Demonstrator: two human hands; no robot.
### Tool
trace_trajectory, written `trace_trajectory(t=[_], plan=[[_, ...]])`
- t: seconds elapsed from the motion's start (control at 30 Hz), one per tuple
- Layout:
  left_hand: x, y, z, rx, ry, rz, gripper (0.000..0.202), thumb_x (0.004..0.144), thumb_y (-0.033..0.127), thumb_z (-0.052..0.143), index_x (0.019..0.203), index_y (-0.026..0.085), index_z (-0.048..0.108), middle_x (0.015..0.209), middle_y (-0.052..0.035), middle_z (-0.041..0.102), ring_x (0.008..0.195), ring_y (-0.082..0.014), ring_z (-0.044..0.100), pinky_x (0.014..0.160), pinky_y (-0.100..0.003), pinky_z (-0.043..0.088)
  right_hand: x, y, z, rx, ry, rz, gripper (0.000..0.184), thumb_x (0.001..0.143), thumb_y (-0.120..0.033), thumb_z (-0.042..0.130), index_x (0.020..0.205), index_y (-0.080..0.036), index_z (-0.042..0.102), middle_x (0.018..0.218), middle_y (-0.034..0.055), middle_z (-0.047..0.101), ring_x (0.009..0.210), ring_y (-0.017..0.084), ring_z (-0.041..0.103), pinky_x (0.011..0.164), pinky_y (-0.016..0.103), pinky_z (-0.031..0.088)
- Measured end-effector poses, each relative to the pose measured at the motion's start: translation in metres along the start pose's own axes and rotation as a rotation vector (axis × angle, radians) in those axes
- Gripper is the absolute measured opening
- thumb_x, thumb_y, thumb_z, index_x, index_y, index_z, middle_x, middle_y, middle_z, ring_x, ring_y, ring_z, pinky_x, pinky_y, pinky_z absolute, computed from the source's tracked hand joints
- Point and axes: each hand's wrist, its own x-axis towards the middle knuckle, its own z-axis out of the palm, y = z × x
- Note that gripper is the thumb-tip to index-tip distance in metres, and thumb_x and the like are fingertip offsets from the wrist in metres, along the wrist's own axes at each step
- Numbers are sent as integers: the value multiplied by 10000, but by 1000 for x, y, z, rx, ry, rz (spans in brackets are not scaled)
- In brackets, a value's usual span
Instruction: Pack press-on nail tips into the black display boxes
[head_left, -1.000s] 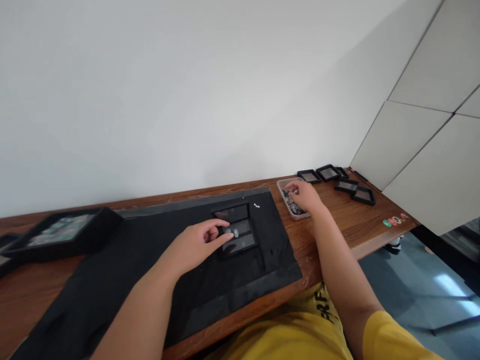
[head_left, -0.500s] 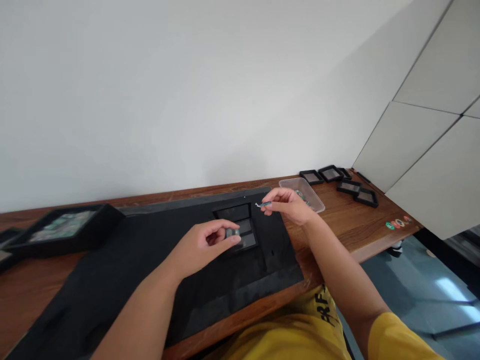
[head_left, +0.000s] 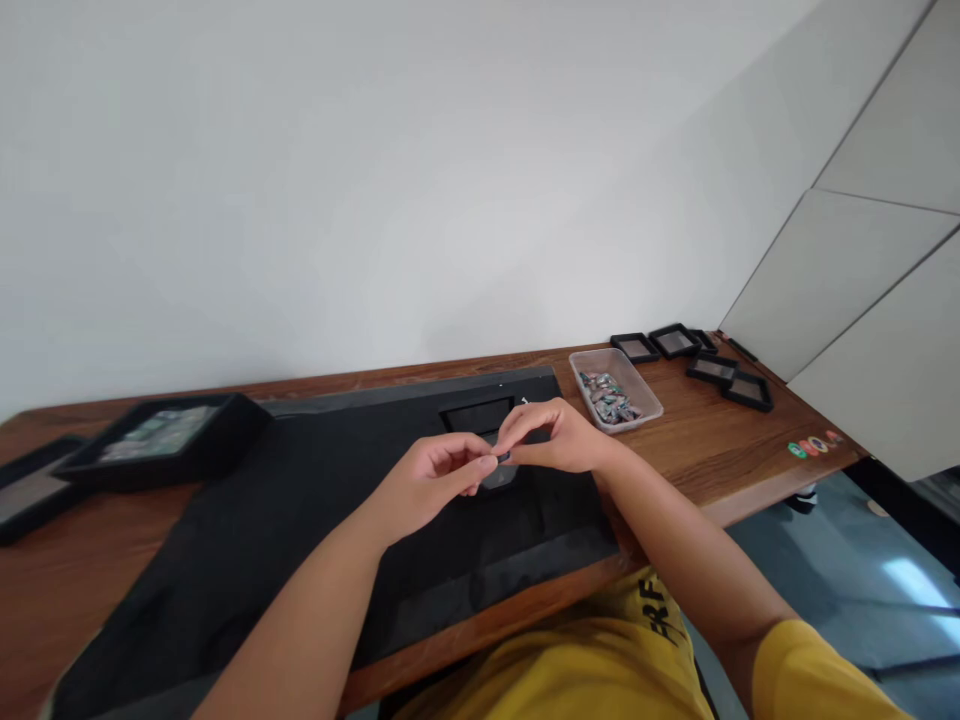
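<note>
Pinching a small dark piece [head_left: 504, 457], mostly hidden, between the fingertips of the left hand [head_left: 431, 485] and right hand [head_left: 559, 437]. Hovering over a black case [head_left: 478, 414] and partly covering it. Working between a packet-filled tub [head_left: 639, 391] near the tabletop's [head_left: 697, 440] back edge and a black tray [head_left: 225, 432] leftward; having black frames [head_left: 676, 343] lying by its back right corner.

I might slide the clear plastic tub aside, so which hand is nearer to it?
Right. The right hand is left of the clear plastic tub and lower in the picture, not touching it; the left hand is farther left, beyond the right hand.
</note>
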Motion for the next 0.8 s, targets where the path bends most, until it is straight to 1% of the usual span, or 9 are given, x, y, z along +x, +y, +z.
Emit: trace_trajectory(t=[0.13, 0.27, 0.33, 0.43, 0.53, 0.6, 0.7, 0.8], plan=[[0, 3, 2, -1, 33, 30, 411, 796, 614, 655, 700, 214, 649, 601, 24, 561, 593, -133, 519, 605, -287, 482, 0, 4, 2, -37, 54, 48, 272, 792, -425, 859, 899, -181, 803, 873, 41, 757, 764, 129, 661, 726, 272, 534], [1, 2, 1, -60, 145, 33, 403, 766, 608, 705, 692, 214, 660, 610, 17, 601, 592, -134, 539, 603, -280, 495, 1, 5, 3, -71, 137, 79, 358, 814, -478, 829, 969, -160, 776, 868, 49, 767, 689, 110, 623, 670, 253, 506], [1, 1, 0, -113, 211, 28, 393, 739, 597, 749, 689, 213, 682, 623, 5, 639, 608, -142, 570, 625, -284, 516, 1, 4, 4, -85, 170, 43, 363, 806, -467, 835, 992, -163, 763, 907, 55, 772, 694, 110, 623, 682, 257, 515], [2, 1, 1, -186, 284, 8, 397, 680, 603, 809, 696, 215, 729, 655, -21, 699, 650, -165, 625, 666, -298, 554, 1, 2, 8, -135, 222, -18, 342, 780, -416, 865, 993, -176, 748, 981, 59, 774, 747, 121, 646, 744, 277, 540], [2, 2, 3, -218, 336, -6, 415, 622, 613, 856, 724, 219, 773, 684, -37, 736, 669, -180, 648, 678, -305, 568, 1, 3, 13, -216, 279, -38, 317, 780, -422, 873, 946, -184, 745, 955, 55, 773, 751, 133, 649, 745, 286, 547], [3, 2, 3, -228, 357, -14, 428, 593, 615, 877, 747, 224, 794, 697, -42, 750, 674, -182, 652, 679, -303, 568, 1, 5, 17, -264, 307, -63, 294, 793, -423, 867, 927, -188, 752, 940, 58, 776, 771, 146, 663, 740, 288, 551], [3, 1, 4, -240, 362, -27, 447, 562, 626, 889, 744, 228, 801, 688, -42, 750, 675, -187, 653, 674, -309, 570, 2, 6, 20, -342, 355, -141, 273, 806, -394, 867, 964, -193, 772, 965, 65, 791, 798, 153, 684, 754, 288, 566], [4, 2, 6, -234, 382, -17, 445, 569, 637, 878, 717, 228, 789, 664, -37, 733, 665, -188, 645, 665, -314, 567, 2, 5, 21, -423, 393, -195, 260, 828, -382, 851, 1002, -197, 791, 992, 72, 810, 800, 153, 708, 749, 283, 578]])
